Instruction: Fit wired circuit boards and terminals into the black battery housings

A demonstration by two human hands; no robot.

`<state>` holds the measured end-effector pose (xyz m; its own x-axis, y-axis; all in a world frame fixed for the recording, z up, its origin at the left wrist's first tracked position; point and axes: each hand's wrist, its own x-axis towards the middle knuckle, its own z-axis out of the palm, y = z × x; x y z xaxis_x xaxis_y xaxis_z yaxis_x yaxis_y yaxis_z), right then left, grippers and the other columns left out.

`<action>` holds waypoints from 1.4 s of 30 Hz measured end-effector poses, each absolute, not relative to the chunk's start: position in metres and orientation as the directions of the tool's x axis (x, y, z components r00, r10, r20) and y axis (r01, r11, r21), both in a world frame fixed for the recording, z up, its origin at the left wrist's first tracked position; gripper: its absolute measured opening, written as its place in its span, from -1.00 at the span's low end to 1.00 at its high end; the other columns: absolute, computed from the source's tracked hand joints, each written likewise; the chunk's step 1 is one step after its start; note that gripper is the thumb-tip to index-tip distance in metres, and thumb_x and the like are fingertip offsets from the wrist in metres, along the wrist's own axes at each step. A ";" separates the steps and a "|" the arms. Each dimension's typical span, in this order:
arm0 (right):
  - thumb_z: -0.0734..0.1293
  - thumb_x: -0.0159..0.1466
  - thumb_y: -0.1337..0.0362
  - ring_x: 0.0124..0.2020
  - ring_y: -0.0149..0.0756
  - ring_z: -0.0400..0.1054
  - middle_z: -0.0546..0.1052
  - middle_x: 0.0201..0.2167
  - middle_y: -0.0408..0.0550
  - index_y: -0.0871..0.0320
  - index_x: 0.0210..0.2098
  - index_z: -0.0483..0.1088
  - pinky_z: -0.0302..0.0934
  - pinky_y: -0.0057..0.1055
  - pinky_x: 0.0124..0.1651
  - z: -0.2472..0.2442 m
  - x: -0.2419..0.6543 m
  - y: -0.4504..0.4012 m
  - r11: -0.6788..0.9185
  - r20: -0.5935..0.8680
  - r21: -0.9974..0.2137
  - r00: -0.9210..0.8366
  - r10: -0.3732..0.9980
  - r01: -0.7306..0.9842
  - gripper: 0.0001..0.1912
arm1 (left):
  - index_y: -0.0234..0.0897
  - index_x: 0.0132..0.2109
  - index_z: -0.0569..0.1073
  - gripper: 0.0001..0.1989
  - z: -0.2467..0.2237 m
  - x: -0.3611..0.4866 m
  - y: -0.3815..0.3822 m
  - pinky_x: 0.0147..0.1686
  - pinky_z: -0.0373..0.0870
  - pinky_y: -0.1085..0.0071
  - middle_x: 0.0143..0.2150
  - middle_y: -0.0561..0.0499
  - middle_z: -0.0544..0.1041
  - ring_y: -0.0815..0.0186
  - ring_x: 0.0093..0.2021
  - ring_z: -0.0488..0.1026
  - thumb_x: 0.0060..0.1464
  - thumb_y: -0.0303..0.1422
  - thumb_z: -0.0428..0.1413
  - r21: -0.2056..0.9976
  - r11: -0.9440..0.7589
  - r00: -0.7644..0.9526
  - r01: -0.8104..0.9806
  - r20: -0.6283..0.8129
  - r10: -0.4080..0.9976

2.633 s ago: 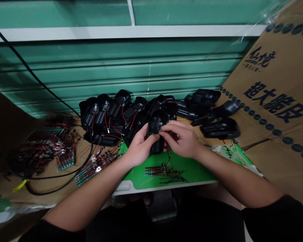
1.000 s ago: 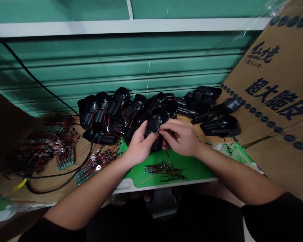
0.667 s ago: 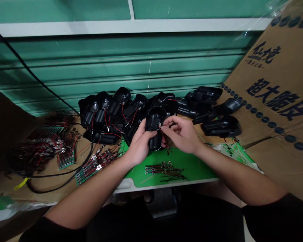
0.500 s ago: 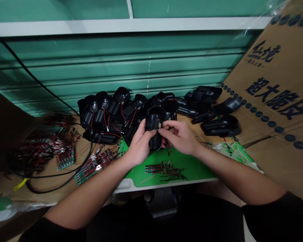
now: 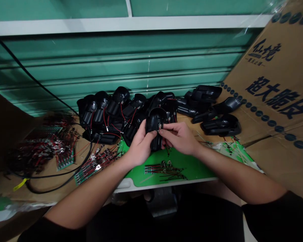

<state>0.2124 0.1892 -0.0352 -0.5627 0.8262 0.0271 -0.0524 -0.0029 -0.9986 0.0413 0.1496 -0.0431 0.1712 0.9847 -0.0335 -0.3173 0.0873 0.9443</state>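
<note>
1. Green shutter (image 5: 111,72): it spans the whole back at 12 o'clock, crossed by a white bar (the dial is centred on the black shell (image 5: 154,121) in hand).
2. Cardboard carton (image 5: 275,87): tall, printed with dark characters and a line of dots, between 2 and 3 o'clock.
3. Green board (image 5: 138,174): pale-edged, at 6 o'clock, below the hands.
4. Left-side shells (image 5: 98,112): black, crowded together from 9 to 11 o'clock, several with thin red wires hanging out.
5. Heap of wired circuit boards (image 5: 44,148): a red, black and green tangle between 8 and 9 o'clock, with a black cable (image 5: 37,79) looping past it.
6. Right-side shells (image 5: 207,94): also black, lying at 2 to 3 o'clock, near the carton.
7. Left hand (image 5: 140,148): at 8 o'clock, closed around the black shell, thumb flat across its front.
8. Right hand (image 5: 180,137): at 4 o'clock, thumb and forefinger almost meeting at the shell's right edge; whether they pinch anything is too small to tell.
9. The black shell itself: above the green board, rounded end towards 12 o'clock, hollow side facing the wearer.
10. Small wired strips (image 5: 155,168): lying on the green board at 6 o'clock.
11. Yellow tag (image 5: 20,184): on the cable, at 8 o'clock.
</note>
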 end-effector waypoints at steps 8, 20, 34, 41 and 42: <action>0.58 0.25 -0.10 -0.58 -0.51 0.37 0.45 -0.57 -0.12 0.34 -0.31 0.51 0.12 -0.64 -0.53 -0.032 0.214 0.185 -0.003 -0.005 -1.000 -0.556 0.831 0.005 -0.46 | -0.26 0.29 0.25 -0.33 -0.047 0.042 0.150 -0.27 0.58 0.33 -0.15 -0.01 0.60 0.24 -0.21 0.64 0.13 -0.15 0.28 0.951 0.077 0.182 -0.299 -0.023 0.983; 0.54 0.31 -0.07 -0.63 -0.55 0.28 0.46 -0.57 -0.10 0.33 -0.30 0.49 0.08 -0.63 -0.58 -0.035 0.216 0.188 0.027 0.017 -1.000 -0.599 0.801 0.008 -0.49 | -0.24 0.32 0.23 -0.37 -0.053 0.040 0.148 -0.25 0.60 0.31 -0.11 -0.05 0.61 0.22 -0.14 0.65 0.24 -0.15 0.23 0.955 0.031 0.228 -0.296 0.039 0.973; 0.54 0.30 -0.12 -0.65 -0.54 0.28 0.48 -0.59 -0.06 0.34 -0.28 0.50 0.03 -0.64 -0.62 -0.038 0.214 0.186 -0.015 -0.021 -1.000 -0.586 0.810 0.015 -0.44 | -0.24 0.22 0.24 -0.44 -0.058 0.040 0.149 -0.39 0.53 0.39 -0.16 -0.01 0.58 0.33 -0.31 0.60 0.29 -0.05 0.25 0.968 -0.022 0.217 -0.250 0.079 0.973; 0.57 0.24 -0.16 -0.67 -0.54 0.24 0.49 -0.60 -0.04 0.36 -0.25 0.53 0.03 -0.61 -0.63 -0.034 0.213 0.185 -0.058 -0.061 -0.998 -0.573 0.817 0.025 -0.40 | -0.25 0.23 0.23 -0.40 -0.057 0.041 0.149 -0.50 0.39 0.48 -0.25 0.04 0.57 0.38 -0.39 0.56 0.29 -0.01 0.26 0.974 -0.031 0.217 -0.225 0.081 0.973; 0.58 0.24 -0.16 -0.68 -0.53 0.23 0.49 -0.60 -0.04 0.36 -0.24 0.53 0.03 -0.60 -0.64 -0.034 0.213 0.185 -0.062 -0.068 -0.998 -0.572 0.817 0.029 -0.39 | -0.25 0.24 0.22 -0.39 -0.057 0.041 0.149 -0.49 0.39 0.48 -0.27 0.05 0.56 0.39 -0.40 0.55 0.29 -0.01 0.26 0.973 -0.022 0.219 -0.229 0.074 0.973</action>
